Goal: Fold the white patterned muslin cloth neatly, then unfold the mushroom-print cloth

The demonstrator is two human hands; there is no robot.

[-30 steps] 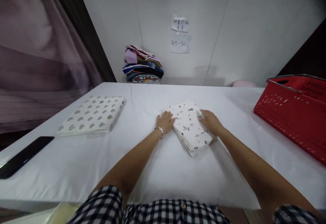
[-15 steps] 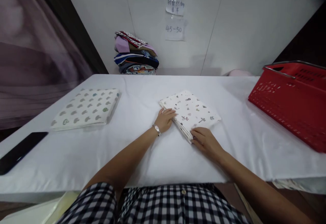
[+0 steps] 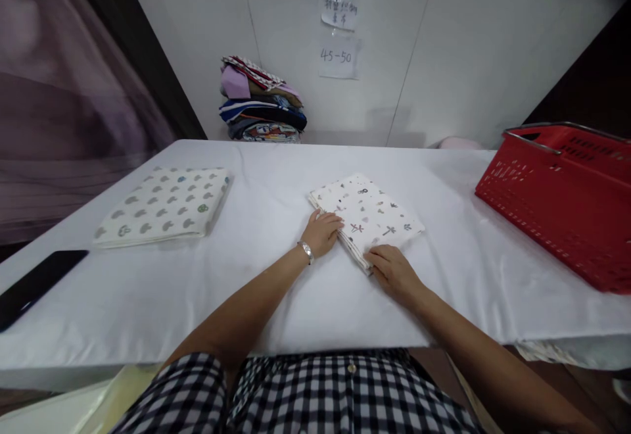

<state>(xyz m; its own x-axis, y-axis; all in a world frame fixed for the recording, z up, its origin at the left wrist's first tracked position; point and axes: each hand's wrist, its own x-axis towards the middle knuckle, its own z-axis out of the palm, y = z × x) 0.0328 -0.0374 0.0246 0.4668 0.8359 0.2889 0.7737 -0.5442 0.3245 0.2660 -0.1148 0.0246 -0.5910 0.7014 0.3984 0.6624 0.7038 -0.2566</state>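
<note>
While fingers of left hand lie nearly flat, holding nothing, on left edge of the folded white cloth w/ small prints, right hand covers its near corner, fingers bent; grip I cannot tell. Cloth lies mid on white table cover, between folded green-spotted cloth & red plastic basket.

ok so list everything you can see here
printed folded cloth: one, white with small motifs, table centre
spotted folded cloth: one, white with grey and green shapes, table left
phone: one, black, table's left edge
basket: one, red, table right
clothes stack: one, mixed colours, against back wall
paper notes: two, white, on wall
table: one, white cover
bracelet: one, silver, left wrist
left hand: one, bare, on the printed cloth's left edge
right hand: one, bare, on its near corner
</note>
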